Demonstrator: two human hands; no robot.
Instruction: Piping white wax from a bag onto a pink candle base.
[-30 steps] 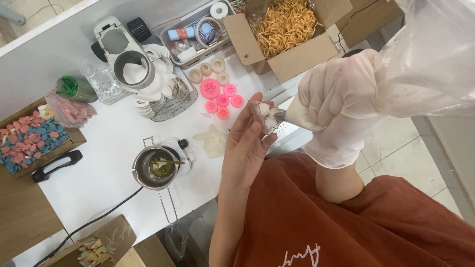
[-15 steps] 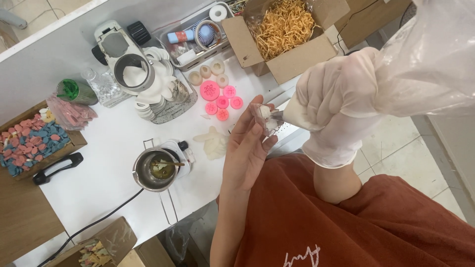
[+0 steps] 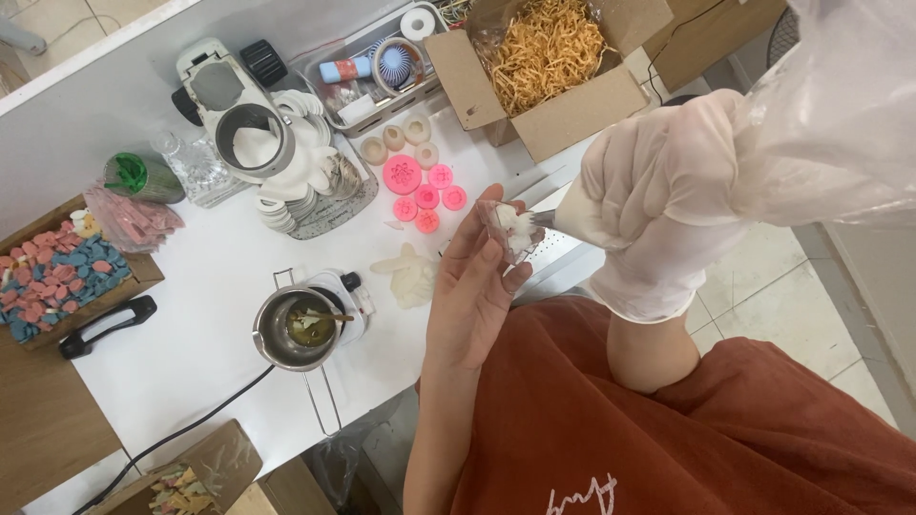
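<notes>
My left hand (image 3: 472, 286) pinches a small mould (image 3: 510, 229) over the table edge (image 3: 534, 186); my gloved right hand (image 3: 658, 191) clamps the piping bag (image 3: 821, 124), tip apparently touching it. Squeezing too hard could overflow it onto my fingers.

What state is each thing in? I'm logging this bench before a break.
Left hand: bare, holding small mould.
Small mould: partly filled white.
Right hand: gloved, gripping piping bag.
Piping bag: nozzle at the mould.
Cardboard box: open, full of shredded paper.
Metal pot: uncovered, on its small heater.
</notes>
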